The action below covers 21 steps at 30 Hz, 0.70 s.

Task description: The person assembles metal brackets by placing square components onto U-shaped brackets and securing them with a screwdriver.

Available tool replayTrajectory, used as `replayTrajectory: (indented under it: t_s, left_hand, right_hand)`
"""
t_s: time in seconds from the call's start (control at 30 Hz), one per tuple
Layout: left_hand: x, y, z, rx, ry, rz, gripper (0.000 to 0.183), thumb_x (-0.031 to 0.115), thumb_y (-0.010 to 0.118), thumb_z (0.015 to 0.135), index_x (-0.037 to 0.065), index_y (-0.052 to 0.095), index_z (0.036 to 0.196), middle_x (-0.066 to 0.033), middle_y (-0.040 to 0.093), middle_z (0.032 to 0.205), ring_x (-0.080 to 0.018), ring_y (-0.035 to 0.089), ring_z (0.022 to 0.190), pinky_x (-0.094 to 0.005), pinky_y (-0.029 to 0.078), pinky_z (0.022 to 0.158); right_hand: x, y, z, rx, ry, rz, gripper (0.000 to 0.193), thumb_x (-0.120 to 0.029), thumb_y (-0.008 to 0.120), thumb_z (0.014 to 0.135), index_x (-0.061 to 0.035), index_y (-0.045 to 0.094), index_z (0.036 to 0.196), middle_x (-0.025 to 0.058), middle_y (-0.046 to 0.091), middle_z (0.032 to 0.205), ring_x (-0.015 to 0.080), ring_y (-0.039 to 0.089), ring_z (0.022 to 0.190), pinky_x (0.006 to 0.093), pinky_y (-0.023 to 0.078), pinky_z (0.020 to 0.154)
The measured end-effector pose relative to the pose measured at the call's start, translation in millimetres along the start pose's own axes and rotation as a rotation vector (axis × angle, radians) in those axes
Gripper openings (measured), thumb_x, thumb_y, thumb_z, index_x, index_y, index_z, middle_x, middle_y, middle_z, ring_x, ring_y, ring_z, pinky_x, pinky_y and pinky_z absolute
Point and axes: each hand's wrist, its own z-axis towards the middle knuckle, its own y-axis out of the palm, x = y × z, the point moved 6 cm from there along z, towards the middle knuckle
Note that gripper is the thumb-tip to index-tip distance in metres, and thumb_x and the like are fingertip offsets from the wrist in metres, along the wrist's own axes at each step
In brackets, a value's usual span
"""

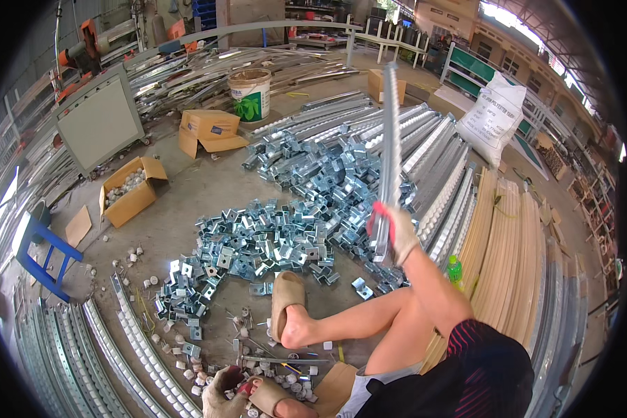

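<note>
My right hand (pixel 400 235), in a pale glove with red fingers, is wrapped round the lower end of a long metal roller track (pixel 389 132). The track stands nearly upright, with a row of white rollers along one side. Low in the view, my left hand (pixel 221 394), also gloved, has its fingers curled beside my sandal (pixel 266 396); whatever they may hold is hidden. Around that hand lie small white rollers (pixel 290 380) and thin pins. Bent metal brackets (pixel 265 233) form a large heap in front of me.
More roller tracks lie at the far right (pixel 435 167) and near left (pixel 150 348). Beige strips (pixel 501 244) and a green bottle (pixel 454 270) are on my right. Beyond are a roller-filled box (pixel 129 202), open carton (pixel 212 131), bucket (pixel 249 97), white sack (pixel 493 118) and blue stool (pixel 45 261).
</note>
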Motion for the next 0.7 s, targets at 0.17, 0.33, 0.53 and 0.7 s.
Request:
replayTrajectory:
  t_s: [0.17,0.33,0.53,0.7]
  left_hand:
    - [-1,-29,-21,0.037,-0.018,0.150,0.041,0.006,0.073,0.098,-0.002,0.063,0.137,-0.0117,0.075,0.120,-0.0184,0.070,0.107,-0.0326,0.057,0.093]
    - [-11,-8,-12,-0.057,0.004,0.183,0.040,0.007,0.074,0.099,-0.002,0.064,0.137,-0.0116,0.075,0.119,-0.0180,0.070,0.106,-0.0321,0.056,0.092]
    - [-28,-6,-19,0.011,-0.100,0.159,0.044,0.007,0.074,0.099,0.000,0.061,0.141,-0.0102,0.074,0.121,-0.0175,0.069,0.111,-0.0317,0.056,0.094]
    - [-42,-46,-27,0.303,-0.101,0.244,0.049,0.022,0.082,0.085,-0.003,0.071,0.126,-0.0187,0.079,0.105,-0.0309,0.078,0.100,-0.0420,0.061,0.092]
  right_hand:
    - [-22,13,112,-0.086,-0.001,0.232,0.039,-0.043,0.076,0.094,-0.0072,0.065,0.105,0.0070,0.071,0.080,0.0218,0.073,0.070,0.0357,0.060,0.056]
    - [-56,-74,204,0.251,-0.084,-0.477,0.056,-0.059,0.060,0.101,-0.0074,0.071,0.118,0.0138,0.076,0.109,0.0302,0.074,0.099,0.0408,0.061,0.076]
    - [-47,-45,173,0.287,-0.321,-1.262,0.072,-0.056,0.061,0.097,-0.0092,0.055,0.151,0.0250,0.057,0.150,0.0421,0.057,0.137,0.0460,0.047,0.114]
    - [-18,-2,194,0.155,-0.512,-1.468,0.071,-0.035,0.070,0.092,-0.0127,0.048,0.157,0.0190,0.052,0.156,0.0391,0.054,0.141,0.0457,0.045,0.117]
